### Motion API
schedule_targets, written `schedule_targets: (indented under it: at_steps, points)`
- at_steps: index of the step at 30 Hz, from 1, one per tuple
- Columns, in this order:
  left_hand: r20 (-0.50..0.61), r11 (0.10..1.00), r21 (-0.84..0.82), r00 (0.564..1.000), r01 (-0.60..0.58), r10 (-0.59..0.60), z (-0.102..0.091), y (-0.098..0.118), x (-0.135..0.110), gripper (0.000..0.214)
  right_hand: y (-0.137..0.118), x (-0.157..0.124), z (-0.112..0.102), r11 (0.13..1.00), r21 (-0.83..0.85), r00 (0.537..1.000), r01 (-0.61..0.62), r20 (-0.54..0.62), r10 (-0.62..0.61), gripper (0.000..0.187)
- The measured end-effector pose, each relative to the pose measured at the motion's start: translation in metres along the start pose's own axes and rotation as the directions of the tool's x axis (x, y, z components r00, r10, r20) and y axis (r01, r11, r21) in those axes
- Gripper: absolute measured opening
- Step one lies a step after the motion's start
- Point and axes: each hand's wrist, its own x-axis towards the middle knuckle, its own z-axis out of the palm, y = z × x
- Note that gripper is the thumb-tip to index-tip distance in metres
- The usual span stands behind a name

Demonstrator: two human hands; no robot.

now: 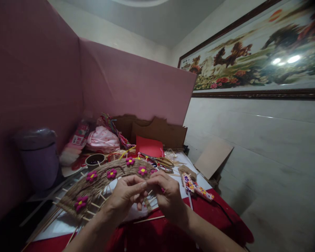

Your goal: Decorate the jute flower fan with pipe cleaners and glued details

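My left hand (127, 191) and my right hand (167, 196) meet fingertip to fingertip above the front of a curved piece of woven brown twine (102, 178). Both are closed in a pinch. Whatever lies between the fingers is too small or hidden to make out. The woven piece is threaded over pale wooden sticks (95, 205), whose ends poke out along its edges. Magenta flowers with yellow centres sit on it, among them one flower (111, 173) near the middle and another flower (142, 170) just beyond my hands. My hands cover part of its right end.
Scissors (166, 162) lie behind my hands, beside a red sheet (149, 146). A floral-patterned, gun-shaped tool (196, 187) rests at the right. A dark-filled cup (95, 160) and a purple bin (39, 161) stand left. Pink panels (136, 87) and torn cardboard (157, 132) rise behind.
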Motion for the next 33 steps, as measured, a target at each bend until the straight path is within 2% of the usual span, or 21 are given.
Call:
schedule_targets:
  at_steps: [9,15,18,20,23,26,28,30,33]
  points:
    - [-0.048,0.992,0.112,0.998,0.053,-0.048,0.005,-0.016,0.002,0.03,0.006,-0.02,-0.005,0.996,-0.039,0.997,-0.082,-0.015,0.081,0.017]
    - [-0.007,0.992,0.04,0.993,0.119,-0.118,0.007,-0.019,0.002,0.03,0.005,-0.029,-0.007,0.991,0.009,0.991,-0.134,-0.009,0.134,0.019]
    - [-0.034,0.991,0.026,0.99,0.135,-0.134,0.01,-0.018,0.002,0.03,0.009,-0.027,-0.022,0.991,-0.022,0.991,-0.133,-0.001,0.133,0.025]
    - [-0.063,0.991,0.026,0.989,0.135,-0.133,0.011,-0.017,0.001,0.03,0.019,-0.027,-0.044,0.976,-0.118,0.983,-0.184,-0.042,0.18,0.029]
    - [-0.076,0.992,0.054,0.991,0.112,-0.108,0.009,-0.018,0.002,0.029,0.047,-0.033,-0.086,0.857,-0.335,0.92,-0.393,-0.132,0.37,0.031]
    - [-0.071,0.994,0.068,0.994,0.088,-0.083,0.005,-0.021,0.005,0.028,0.075,-0.044,-0.123,0.668,-0.488,0.782,-0.562,-0.05,0.621,0.038]
    - [-0.078,0.995,0.061,0.994,0.084,-0.08,0.003,-0.023,0.006,0.028,0.088,-0.052,-0.136,0.6,-0.566,0.726,-0.566,0.003,0.688,0.043]
    - [-0.079,0.995,0.048,0.993,0.091,-0.087,0.002,-0.024,0.007,0.03,0.095,-0.058,-0.141,0.611,-0.571,0.715,-0.548,0.058,0.696,0.045]
    - [-0.071,0.994,0.013,0.991,0.11,-0.109,0.002,-0.022,0.007,0.032,0.101,-0.061,-0.139,0.688,-0.505,0.744,-0.521,0.127,0.656,0.048]
